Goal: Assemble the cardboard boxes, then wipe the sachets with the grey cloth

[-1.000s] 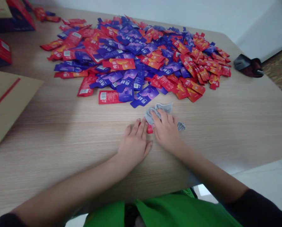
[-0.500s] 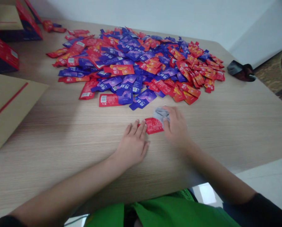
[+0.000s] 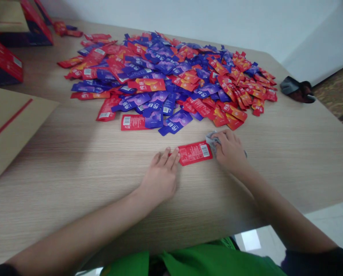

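Observation:
A red sachet [image 3: 193, 153] lies flat on the wooden table, its printed side with the barcode facing up. My left hand [image 3: 162, 174] rests palm down, its outstretched fingertips pressing on the sachet's left end. Bunched in my right hand [image 3: 230, 149] is a grey cloth [image 3: 212, 138], just at the sachet's right end; part of the cloth is hidden under the fingers. Beyond both hands spreads a big heap of red and purple sachets [image 3: 160, 84].
Red and dark-blue boxes [image 3: 4, 63] stand at the far left. A tan cardboard flap [image 3: 13, 130] juts over the table's left side. Near the right edge sits a dark crumpled item [image 3: 296, 90]. The table [image 3: 102, 199] ends at a white wall behind.
My right hand has slid right with the cloth, off the sachet's printed face, so its barcode now shows. My left hand has stayed on the left end.

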`<state>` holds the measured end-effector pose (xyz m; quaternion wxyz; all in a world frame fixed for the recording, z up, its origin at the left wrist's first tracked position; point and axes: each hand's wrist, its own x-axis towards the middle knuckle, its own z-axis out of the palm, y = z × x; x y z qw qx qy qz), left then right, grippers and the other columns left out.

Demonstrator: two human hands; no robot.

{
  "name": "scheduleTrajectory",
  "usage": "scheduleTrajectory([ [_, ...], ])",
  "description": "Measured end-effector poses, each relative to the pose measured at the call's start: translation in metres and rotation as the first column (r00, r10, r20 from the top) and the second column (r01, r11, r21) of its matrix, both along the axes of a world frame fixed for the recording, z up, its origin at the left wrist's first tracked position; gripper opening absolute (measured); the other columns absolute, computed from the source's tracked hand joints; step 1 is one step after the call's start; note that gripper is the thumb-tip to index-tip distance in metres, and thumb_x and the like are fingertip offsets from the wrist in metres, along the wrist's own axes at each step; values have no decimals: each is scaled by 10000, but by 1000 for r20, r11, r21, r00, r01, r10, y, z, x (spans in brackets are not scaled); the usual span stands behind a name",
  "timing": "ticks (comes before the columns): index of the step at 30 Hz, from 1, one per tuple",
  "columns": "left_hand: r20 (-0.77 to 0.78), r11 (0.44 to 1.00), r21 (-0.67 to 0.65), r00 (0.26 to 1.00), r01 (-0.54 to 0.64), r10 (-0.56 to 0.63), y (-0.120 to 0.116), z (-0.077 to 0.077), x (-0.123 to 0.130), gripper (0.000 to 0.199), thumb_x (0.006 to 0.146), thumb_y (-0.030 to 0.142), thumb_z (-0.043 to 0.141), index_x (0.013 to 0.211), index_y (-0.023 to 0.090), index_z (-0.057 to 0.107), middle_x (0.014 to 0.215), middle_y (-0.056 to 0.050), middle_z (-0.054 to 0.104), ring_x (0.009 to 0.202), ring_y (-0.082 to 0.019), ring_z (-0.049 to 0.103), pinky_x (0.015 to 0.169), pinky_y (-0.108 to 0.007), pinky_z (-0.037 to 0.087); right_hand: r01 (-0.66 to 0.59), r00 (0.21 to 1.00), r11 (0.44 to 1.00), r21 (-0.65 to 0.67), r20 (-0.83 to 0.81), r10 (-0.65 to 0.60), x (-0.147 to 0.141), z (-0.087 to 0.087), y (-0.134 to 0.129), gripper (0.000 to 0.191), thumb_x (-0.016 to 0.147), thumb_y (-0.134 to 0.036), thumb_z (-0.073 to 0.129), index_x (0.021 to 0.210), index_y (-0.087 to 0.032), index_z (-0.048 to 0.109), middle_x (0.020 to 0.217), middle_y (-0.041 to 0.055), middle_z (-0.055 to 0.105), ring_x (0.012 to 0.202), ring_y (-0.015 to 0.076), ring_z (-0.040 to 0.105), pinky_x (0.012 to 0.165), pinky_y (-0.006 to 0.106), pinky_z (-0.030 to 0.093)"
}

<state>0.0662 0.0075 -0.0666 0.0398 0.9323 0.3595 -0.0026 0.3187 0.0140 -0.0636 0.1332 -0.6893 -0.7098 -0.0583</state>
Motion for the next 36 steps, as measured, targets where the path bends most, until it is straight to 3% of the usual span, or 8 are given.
scheduleTrajectory([
  [3,19,999,40,1000,-9,8,-3,-4,1,586,869,223,441,1421,26,472,1527,-181,409,1394,-382,396,1095,-518,383,-133,991,989,66,-22,134,-31,5,-4,312,895,-155,441,1127,-223,638,1195,140,551,1037,300,509,851,434,390],
  [7,19,997,72,1000,-15,14,-5,-7,3,480,917,239,406,1300,25,601,1400,-209,559,1383,-389,411,1104,-524,370,-357,933,932,-52,27,359,-64,-9,-16,410,926,-156,419,1291,-222,594,1266,144,548,1028,285,491,856,424,370],
  [11,-6,999,47,1000,-9,9,-3,-4,4,587,872,211,436,1426,22,464,1530,-180,404,1392,-385,397,1093,-515,390,-257,961,960,-110,80,266,-40,-21,-25,461,917,-130,406,1335,-218,581,1297,167,527,1037,303,487,854,445,382],
  [17,-37,1000,11,999,-9,9,-1,0,4,619,847,204,442,1436,14,445,1549,-179,364,1394,-396,388,1089,-526,394,-109,993,991,-80,24,112,-6,-7,-19,438,933,-177,394,1325,-178,590,1292,190,513,1081,329,497,860,475,407],
  [24,3,999,53,1000,-10,10,-2,-4,5,540,876,210,442,1370,12,532,1483,-196,469,1392,-401,391,1092,-527,386,-416,909,907,-63,-69,412,-58,-4,-28,503,864,-75,444,1286,-266,641,1254,105,578,1034,271,503,843,432,390],
  [30,10,999,20,1000,-30,30,-2,-1,7,610,850,207,452,1438,46,457,1551,-158,371,1399,-393,384,1089,-527,389,-171,985,983,-62,-34,169,-10,-17,-28,451,853,-98,480,1230,-235,686,1229,139,564,1056,299,525,839,451,425],
  [33,7,999,19,999,-34,34,-2,-1,8,595,859,206,445,1430,41,467,1547,-166,378,1397,-400,382,1095,-526,383,-76,990,997,-33,-122,71,13,-11,-19,397,891,-154,468,1223,-191,683,1196,153,561,1086,299,548,869,450,456],
  [36,9,999,31,1000,-19,19,-2,-1,9,589,869,215,443,1432,43,467,1542,-167,390,1389,-410,389,1096,-521,383,-88,972,993,72,-210,102,2,3,-9,384,924,-203,454,1252,-191,655,1216,151,546,1121,296,540,911,453,452],
])
